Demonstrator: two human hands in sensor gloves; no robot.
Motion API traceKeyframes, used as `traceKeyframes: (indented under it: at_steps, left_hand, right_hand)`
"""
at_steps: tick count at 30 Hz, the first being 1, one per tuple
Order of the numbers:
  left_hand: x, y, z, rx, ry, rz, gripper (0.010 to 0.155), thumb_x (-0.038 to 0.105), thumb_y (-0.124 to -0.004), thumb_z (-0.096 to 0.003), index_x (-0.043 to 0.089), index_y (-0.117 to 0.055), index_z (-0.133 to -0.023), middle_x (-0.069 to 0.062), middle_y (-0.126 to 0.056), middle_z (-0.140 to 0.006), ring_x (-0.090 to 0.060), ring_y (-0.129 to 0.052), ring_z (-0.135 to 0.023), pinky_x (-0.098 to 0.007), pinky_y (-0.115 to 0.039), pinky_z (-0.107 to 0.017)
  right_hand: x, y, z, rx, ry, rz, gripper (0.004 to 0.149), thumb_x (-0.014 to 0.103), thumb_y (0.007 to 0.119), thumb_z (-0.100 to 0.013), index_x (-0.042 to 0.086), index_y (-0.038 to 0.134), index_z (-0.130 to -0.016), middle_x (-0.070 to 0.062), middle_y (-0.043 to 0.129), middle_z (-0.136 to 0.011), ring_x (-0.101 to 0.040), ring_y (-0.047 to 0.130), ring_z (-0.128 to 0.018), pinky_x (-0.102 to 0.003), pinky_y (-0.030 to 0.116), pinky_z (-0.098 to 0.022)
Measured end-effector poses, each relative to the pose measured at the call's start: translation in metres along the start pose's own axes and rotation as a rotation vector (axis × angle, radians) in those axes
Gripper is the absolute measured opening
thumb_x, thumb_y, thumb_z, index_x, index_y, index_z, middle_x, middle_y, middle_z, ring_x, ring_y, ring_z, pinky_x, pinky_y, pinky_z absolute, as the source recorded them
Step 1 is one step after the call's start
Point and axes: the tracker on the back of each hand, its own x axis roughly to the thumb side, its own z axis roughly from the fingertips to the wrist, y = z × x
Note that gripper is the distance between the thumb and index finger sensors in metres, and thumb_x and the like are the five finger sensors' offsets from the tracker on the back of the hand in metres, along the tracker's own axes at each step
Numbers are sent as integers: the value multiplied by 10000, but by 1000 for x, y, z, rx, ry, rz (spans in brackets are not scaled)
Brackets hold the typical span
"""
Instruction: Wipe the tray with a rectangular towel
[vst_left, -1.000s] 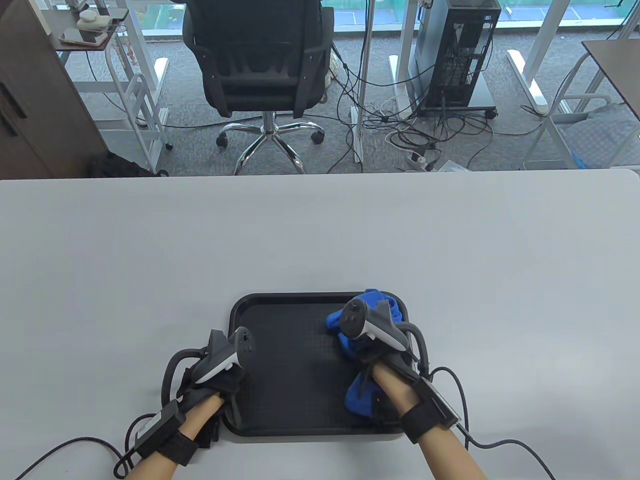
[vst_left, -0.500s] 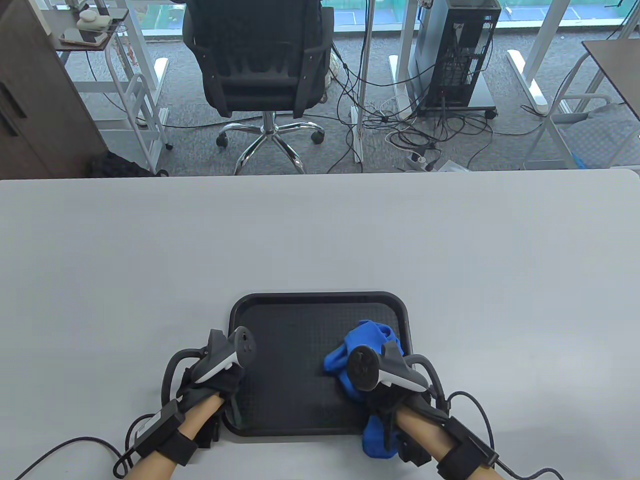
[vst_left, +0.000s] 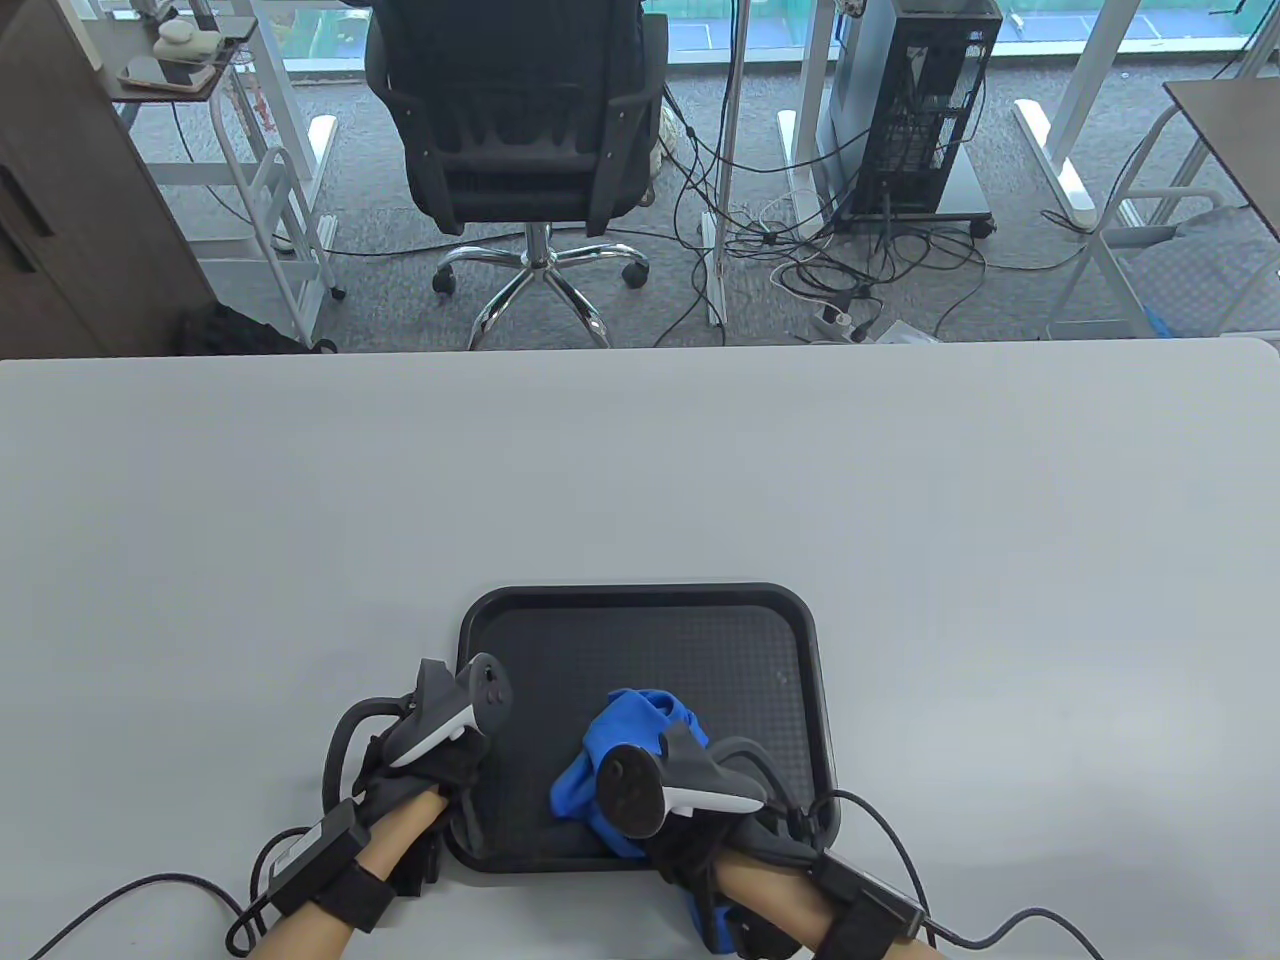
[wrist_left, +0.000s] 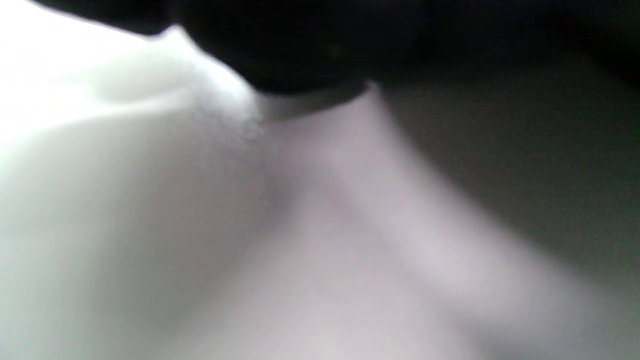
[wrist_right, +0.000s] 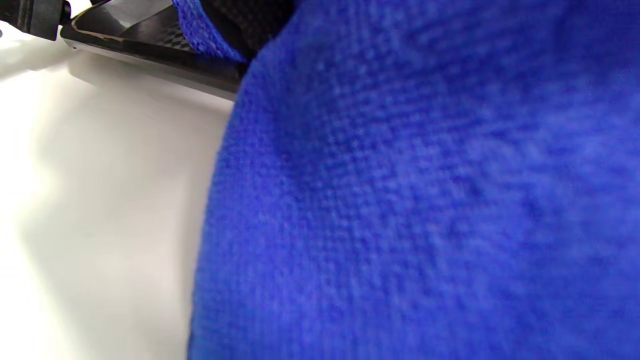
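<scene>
A black rectangular tray (vst_left: 640, 600) lies at the near middle of the grey table. My right hand (vst_left: 690, 840) grips a bunched blue towel (vst_left: 620, 735) and presses it on the tray's near middle; part of the towel hangs past the near rim. The towel (wrist_right: 425, 200) fills the right wrist view, with the tray's rim (wrist_right: 150, 47) at the top left. My left hand (vst_left: 425, 770) rests on the tray's near left rim; its fingers are hidden under the tracker. The left wrist view is blurred and shows only the table.
The grey table (vst_left: 640, 470) stretches far beyond and to both sides of the tray. A black office chair (vst_left: 515, 120) and a computer tower (vst_left: 915, 110) stand on the floor past the far edge. Cables trail from both wrists.
My right hand has dragged the towel from the tray's far right corner toward the near edge, then left to the near middle. My left hand has stayed on the left rim.
</scene>
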Motion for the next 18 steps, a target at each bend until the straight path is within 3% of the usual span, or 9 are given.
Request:
traceKeyframes:
  at_steps: [10, 18]
  left_hand:
    - [0, 0, 0, 3, 2, -3, 710, 427, -425, -569, -104, -278, -1016, 117, -919, -232, -112, -1001, -119, -416, -857, -155]
    - [0, 0, 0, 4, 2, -3, 710, 429, -421, -569, -101, -277, -1019, 121, -917, -232, -109, -1001, -121, -415, -858, -158]
  right_hand:
    - [35, -8, -32, -63, -7, 75, 553, 195, 774, -471, 60, 501, -932, -341, 612, -815, -488, 751, -612, -449, 770, -438]
    - [41, -29, -68, -123, 100, 49, 552, 196, 769, -476, 70, 502, -942, -333, 612, -823, -484, 748, -617, -448, 764, -439]
